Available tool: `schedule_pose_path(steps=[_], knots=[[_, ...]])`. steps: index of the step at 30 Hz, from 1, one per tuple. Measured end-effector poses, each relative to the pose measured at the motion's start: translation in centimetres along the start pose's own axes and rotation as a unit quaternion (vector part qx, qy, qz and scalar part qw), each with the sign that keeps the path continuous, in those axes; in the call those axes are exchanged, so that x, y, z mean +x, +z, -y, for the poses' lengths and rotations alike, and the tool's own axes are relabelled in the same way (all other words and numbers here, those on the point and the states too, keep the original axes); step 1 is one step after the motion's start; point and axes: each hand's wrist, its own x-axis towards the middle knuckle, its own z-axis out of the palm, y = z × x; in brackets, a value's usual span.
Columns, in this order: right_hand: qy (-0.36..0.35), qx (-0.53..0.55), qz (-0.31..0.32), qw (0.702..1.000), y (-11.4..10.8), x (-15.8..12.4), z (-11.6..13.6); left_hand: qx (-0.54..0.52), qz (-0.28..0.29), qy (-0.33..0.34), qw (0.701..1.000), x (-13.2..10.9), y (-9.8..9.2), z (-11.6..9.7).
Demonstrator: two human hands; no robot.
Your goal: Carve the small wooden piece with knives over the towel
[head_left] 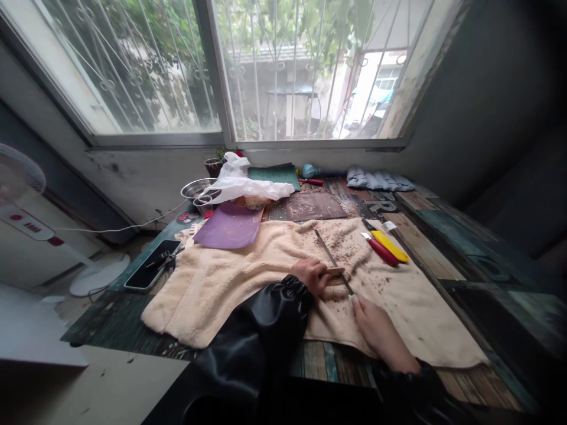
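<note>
While the left hand (312,276) grasps a small wood piece (335,271) over the middle of the towel (212,301), the right hand (375,327) is closed around the near end of a file (326,249), right of it above the same towel. The file slants toward the towel's far edge, crossing by the wood piece's tip; whether the two touch cannot be told. Brown shavings (352,251) are scattered over the towel around them. Side by side on the towel's right part lie a red knife (383,252) and a yellow knife (390,246). A purple sheet (228,227) overlaps the towel's far left corner, and a phone (148,271) with keys (166,256) against it rests on the worktop (106,319) left of the towel. Beyond the towel's far edge are a white bag (248,188), a green mat (277,176) and a brown board (316,206) dusted with bits.
</note>
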Motion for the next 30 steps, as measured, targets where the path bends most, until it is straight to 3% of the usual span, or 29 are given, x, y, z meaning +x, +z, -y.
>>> schedule_pose_path(steps=[5, 9, 14, 22, 30], knots=[[-0.010, -0.001, -0.015, 1.000, 0.2, 1.4, 1.0, 0.004, -0.007, -0.010, 1.000, 0.0, 0.2, 0.1], [-0.010, 0.012, -0.005, 1.000, 0.3, -0.2, -0.3, 0.012, -0.022, -0.064, 0.998, 0.0, 0.2, 0.1], [-0.005, 0.019, 0.002, 1.000, -0.3, -1.5, -1.2, -0.005, -0.009, -0.037, 0.999, 0.1, 0.2, 0.2], [-0.008, -0.014, -0.010, 1.000, -0.2, 1.7, 1.1, -0.001, -0.011, -0.015, 1.000, -0.1, 0.3, 0.1], [-0.003, -0.013, 0.000, 1.000, 0.4, -0.7, -0.7, 0.009, -0.019, -0.099, 0.995, 0.1, 0.1, 0.1]])
